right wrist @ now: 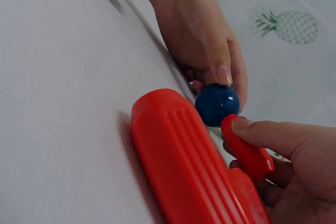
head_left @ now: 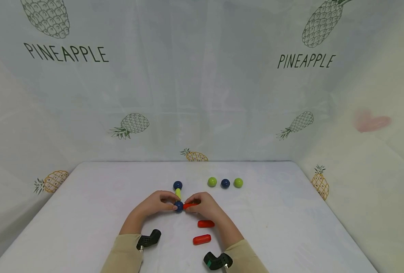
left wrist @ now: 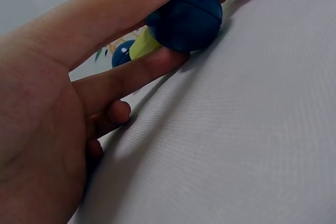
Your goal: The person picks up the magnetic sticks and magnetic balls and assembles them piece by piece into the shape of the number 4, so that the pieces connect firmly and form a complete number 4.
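Observation:
Between thumb and fingers, the left hand (head_left: 159, 202) pinches a dark blue ball (head_left: 179, 206), seen close in the left wrist view as a blue ball (left wrist: 186, 17). A yellow-green stick (head_left: 177, 193) runs from that ball to another blue ball (head_left: 177, 185) farther back. The right hand (head_left: 203, 204) pinches a red stick (head_left: 190, 206) whose end touches the held ball's right side. In the right wrist view the red stick (right wrist: 247, 148) meets the blue ball (right wrist: 216, 104), with the right thumb on top of the stick.
Two red sticks, one nearer the hands (head_left: 206, 224) and one closer to the front (head_left: 202, 239), lie beside the right forearm. Toward the back right stand a green ball (head_left: 212, 182), a blue ball (head_left: 225, 184) and another green ball (head_left: 238, 182). A pineapple-print curtain (head_left: 209, 83) hangs behind.

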{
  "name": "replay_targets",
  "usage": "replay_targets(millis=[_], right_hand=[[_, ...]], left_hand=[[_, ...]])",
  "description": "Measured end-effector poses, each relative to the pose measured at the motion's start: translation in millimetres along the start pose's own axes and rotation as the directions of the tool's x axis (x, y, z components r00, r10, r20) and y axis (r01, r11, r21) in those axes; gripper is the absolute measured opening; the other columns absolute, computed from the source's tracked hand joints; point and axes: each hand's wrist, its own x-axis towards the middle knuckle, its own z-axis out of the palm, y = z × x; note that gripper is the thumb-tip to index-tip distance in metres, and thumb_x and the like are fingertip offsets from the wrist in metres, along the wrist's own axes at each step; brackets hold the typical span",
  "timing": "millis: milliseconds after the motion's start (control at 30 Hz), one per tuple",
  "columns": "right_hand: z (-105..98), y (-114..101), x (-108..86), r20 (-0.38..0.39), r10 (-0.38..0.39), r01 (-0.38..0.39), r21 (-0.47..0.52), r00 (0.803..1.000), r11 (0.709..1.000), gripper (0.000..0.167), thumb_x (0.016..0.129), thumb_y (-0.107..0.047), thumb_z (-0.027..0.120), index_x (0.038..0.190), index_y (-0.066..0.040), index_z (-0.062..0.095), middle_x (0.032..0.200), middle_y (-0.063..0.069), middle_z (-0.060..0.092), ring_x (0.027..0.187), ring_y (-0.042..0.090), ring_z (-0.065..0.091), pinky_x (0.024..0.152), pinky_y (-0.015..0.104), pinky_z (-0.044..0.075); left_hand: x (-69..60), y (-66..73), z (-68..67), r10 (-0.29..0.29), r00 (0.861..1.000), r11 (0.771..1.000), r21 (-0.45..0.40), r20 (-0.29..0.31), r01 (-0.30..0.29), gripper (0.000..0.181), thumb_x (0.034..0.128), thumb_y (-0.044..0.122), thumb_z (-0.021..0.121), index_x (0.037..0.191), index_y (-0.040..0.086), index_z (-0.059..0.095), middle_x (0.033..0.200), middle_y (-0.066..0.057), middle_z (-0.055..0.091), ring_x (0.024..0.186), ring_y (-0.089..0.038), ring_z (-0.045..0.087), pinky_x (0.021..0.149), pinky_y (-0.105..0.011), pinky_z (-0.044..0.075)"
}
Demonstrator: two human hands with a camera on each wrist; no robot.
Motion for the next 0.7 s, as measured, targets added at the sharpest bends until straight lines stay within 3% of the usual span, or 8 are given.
replay_targets(millis=[300, 467, 700], right_hand=[[1.3, -0.1, 0.9, 0.000, -0.007, 0.007, -0.013, 1.000, 1.000, 0.012, 0.086, -0.012, 0.074, 0.097, -0.017, 0.076, 0.093, -0.004, 0.064, 0.083, 0.018, 0.054, 0.071, 0.030, 0.048], [3.0, -1.8, 0.5, 0.002, 0.001, -0.001, -0.006, 1.000, 1.000, 0.012, 0.087, -0.013, 0.073, 0.098, -0.017, 0.076, 0.092, -0.005, 0.064, 0.080, 0.018, 0.054, 0.067, 0.029, 0.048], [1.6, -2.8, -0.8, 0.003, -0.009, 0.009, -0.003, 1.000, 1.000, 0.013, 0.086, -0.014, 0.074, 0.099, -0.018, 0.074, 0.092, -0.006, 0.064, 0.084, 0.018, 0.055, 0.072, 0.029, 0.048]], left_hand=[[2.5, 0.9, 4.2, -0.007, 1.000, 1.000, 0.025, -0.005, 0.007, 0.031, 0.0796, 0.027, 0.082, 0.106, 0.016, 0.071, 0.102, 0.004, 0.064, 0.099, -0.020, 0.055, 0.090, -0.044, 0.042], [2.9, 3.3, 6.1, -0.032, 0.999, 0.995, 0.095, -0.026, 0.034, 0.031, 0.0765, 0.031, 0.084, 0.102, 0.022, 0.070, 0.101, 0.005, 0.061, 0.098, -0.020, 0.052, 0.087, -0.044, 0.041], [4.0, 3.7, 7.1, -0.045, 0.998, 0.991, 0.124, -0.032, 0.049, 0.028, 0.0766, 0.032, 0.084, 0.098, 0.024, 0.069, 0.098, 0.005, 0.060, 0.096, -0.020, 0.050, 0.084, -0.043, 0.040]])
